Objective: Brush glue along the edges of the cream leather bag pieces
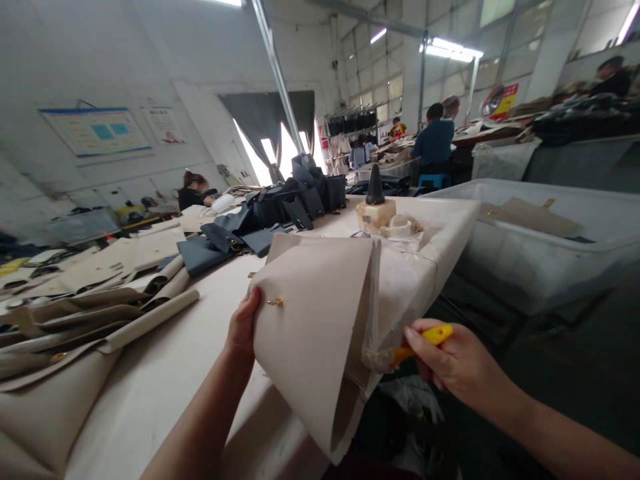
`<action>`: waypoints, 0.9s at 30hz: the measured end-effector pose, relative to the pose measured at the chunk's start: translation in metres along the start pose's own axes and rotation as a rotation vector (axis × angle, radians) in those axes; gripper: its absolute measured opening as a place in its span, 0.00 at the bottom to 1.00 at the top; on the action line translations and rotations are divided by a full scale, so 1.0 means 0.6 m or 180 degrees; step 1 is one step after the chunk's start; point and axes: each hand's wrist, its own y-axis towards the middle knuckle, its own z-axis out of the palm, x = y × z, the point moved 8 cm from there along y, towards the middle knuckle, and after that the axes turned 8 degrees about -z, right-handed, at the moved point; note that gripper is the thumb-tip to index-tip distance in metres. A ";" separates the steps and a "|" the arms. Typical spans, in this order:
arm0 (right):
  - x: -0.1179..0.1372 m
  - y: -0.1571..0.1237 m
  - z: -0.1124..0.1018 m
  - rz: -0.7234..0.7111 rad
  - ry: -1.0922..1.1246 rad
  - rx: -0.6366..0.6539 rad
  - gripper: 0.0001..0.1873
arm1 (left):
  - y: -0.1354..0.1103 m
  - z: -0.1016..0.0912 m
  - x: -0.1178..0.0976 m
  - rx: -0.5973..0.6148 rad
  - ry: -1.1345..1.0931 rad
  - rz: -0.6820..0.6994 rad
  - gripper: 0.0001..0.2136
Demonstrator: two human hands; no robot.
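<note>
My left hand [244, 323] is closed on the left edge of a beige bag panel [310, 313], thumb on its face beside a small gold clasp [275, 303]. The piece is held tilted over the table's front edge, its open side facing right. My right hand [445, 360] grips a brush [437, 335] by its yellow handle. The brush's whitish, coated bristle end touches the panel's right edge, or lies very close to it. What lies inside the fold is mostly hidden.
Beige pieces [90, 320] pile up on the left of the table [200, 353]. Dark blue bags [280, 213] lie behind. A black cone on a stained block [375, 213] stands near the right edge. A white bin [540, 267] is at right. Other people work farther back.
</note>
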 end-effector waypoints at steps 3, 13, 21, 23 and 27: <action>-0.014 -0.025 0.008 0.0320 0.0191 0.0039 0.24 | -0.002 -0.001 0.008 0.0018 0.0029 -0.0056 0.19; -0.027 -0.005 -0.017 0.0440 0.0268 -0.0065 0.27 | -0.012 -0.018 0.029 0.0083 0.0158 -0.0185 0.19; -0.008 0.026 -0.069 -0.0029 -0.0232 -0.0688 0.25 | -0.009 -0.020 0.043 0.0082 0.0082 -0.0335 0.15; -0.004 0.052 -0.091 -0.0219 -0.0345 -0.0955 0.25 | -0.007 -0.021 0.044 0.0069 0.0065 -0.0322 0.15; -0.013 0.102 -0.098 -0.0301 -0.0461 -0.0963 0.24 | -0.003 -0.021 0.044 0.0130 -0.0048 -0.0304 0.14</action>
